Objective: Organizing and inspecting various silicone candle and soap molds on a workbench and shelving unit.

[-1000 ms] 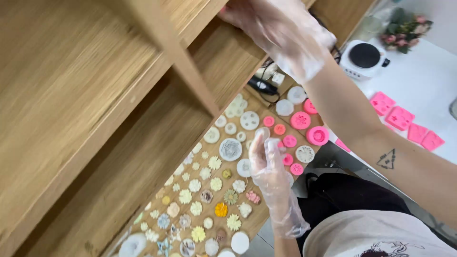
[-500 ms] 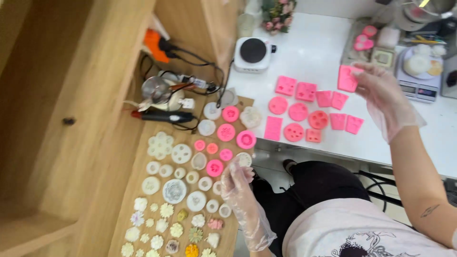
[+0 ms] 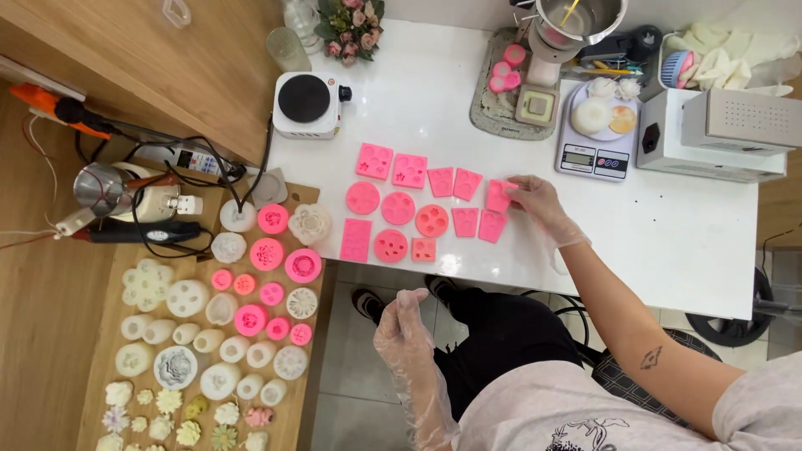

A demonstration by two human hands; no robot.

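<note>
My right hand (image 3: 535, 200), in a clear plastic glove, rests on the white table (image 3: 685, 242) with its fingers on a pink square mould (image 3: 499, 195) at the right end of a group of several pink silicone moulds (image 3: 398, 207). Whether it grips the mould or only touches it is unclear. My left hand (image 3: 403, 326), also gloved, hangs in the air over the floor between the table and the wooden board (image 3: 320, 276). Its fingers are apart and it holds nothing.
The wooden board carries pink moulds (image 3: 267, 253), white moulds (image 3: 187, 296) and small flower-shaped pieces (image 3: 170, 401). A small hotplate (image 3: 306, 103), flowers (image 3: 347, 21), a scale (image 3: 596, 134), a metal pot (image 3: 578, 18) and a white box (image 3: 718, 134) stand on the table. Cables and tools (image 3: 142, 200) lie left.
The view swung down from the wooden shelf to the table. My right hand came down from the shelf and set a pink mould at the right end of the group. My left hand left the board.
</note>
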